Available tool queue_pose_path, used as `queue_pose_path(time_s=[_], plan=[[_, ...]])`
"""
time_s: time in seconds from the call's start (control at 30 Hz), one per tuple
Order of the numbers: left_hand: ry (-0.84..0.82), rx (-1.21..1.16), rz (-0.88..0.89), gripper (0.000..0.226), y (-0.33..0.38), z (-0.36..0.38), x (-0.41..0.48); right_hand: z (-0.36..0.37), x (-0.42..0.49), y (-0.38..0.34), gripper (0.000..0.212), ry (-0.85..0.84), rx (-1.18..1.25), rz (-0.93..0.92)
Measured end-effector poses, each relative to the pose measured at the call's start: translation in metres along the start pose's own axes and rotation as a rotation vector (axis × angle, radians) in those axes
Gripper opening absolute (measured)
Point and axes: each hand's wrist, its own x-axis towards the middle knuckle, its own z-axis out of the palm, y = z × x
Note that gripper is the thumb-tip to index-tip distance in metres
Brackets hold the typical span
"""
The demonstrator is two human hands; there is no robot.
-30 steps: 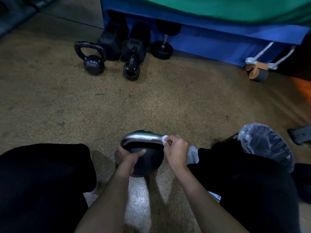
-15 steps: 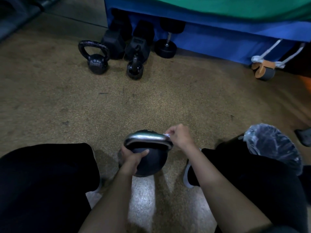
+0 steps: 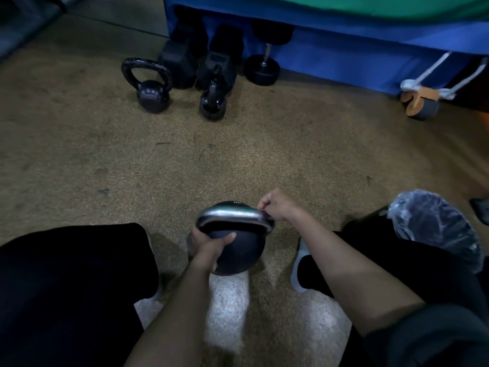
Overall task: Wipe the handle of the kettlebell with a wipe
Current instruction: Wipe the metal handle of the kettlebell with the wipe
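A dark kettlebell (image 3: 238,250) with a shiny steel handle (image 3: 232,215) sits on the floor between my knees. My left hand (image 3: 211,242) grips the ball from the left, thumb lying across its front. My right hand (image 3: 277,205) is curled at the right end of the handle, on its far side. Only a thin pale sliver of the wipe (image 3: 260,211) shows between the fingers and the handle; the rest is hidden in the fist.
Two small black kettlebells (image 3: 152,91) (image 3: 213,102) and several dumbbells (image 3: 260,67) stand by a blue mat (image 3: 344,54) at the back. An ab roller (image 3: 420,102) lies far right. A plastic-covered object (image 3: 436,229) sits by my right knee (image 3: 397,260).
My right hand slid from the near side of the handle's right end up and over to its far side; most of the wipe went out of sight. My left hand stayed on the ball.
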Motion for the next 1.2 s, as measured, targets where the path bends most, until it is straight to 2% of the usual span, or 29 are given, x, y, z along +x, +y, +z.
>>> queue_pose_path(time_s=[0.13,0.3,0.37,0.43,0.57,0.77,0.87,1.0,1.2], plan=[[0.001,0.010,0.005,0.142,0.001,0.000,0.000,0.002,-0.001,0.006,0.016,0.014,0.046,0.026],[0.029,0.028,-0.015,0.135,0.002,0.001,-0.001,-0.004,-0.003,0.002,0.020,0.047,0.052,0.044],[0.035,0.025,-0.028,0.129,0.002,0.001,-0.001,-0.002,-0.007,0.001,0.016,0.082,0.022,0.019],[0.041,0.021,-0.028,0.134,0.002,0.002,-0.001,0.002,-0.013,0.001,0.018,0.124,-0.019,-0.007],[0.051,0.036,0.000,0.140,-0.003,0.003,0.007,0.006,-0.017,0.005,0.021,0.247,0.067,-0.017],[0.032,0.024,0.016,0.140,-0.006,0.003,0.011,0.021,-0.031,0.007,0.026,0.429,0.041,-0.071],[0.043,0.021,0.024,0.139,-0.020,0.002,0.029,0.021,-0.035,0.010,0.027,0.506,0.062,-0.042],[0.081,0.025,0.034,0.139,-0.025,0.004,0.036,0.029,-0.044,0.009,0.027,0.531,0.042,-0.059],[0.124,0.015,0.006,0.114,0.001,0.008,0.003,0.033,-0.048,0.011,0.025,0.571,0.110,-0.082]])
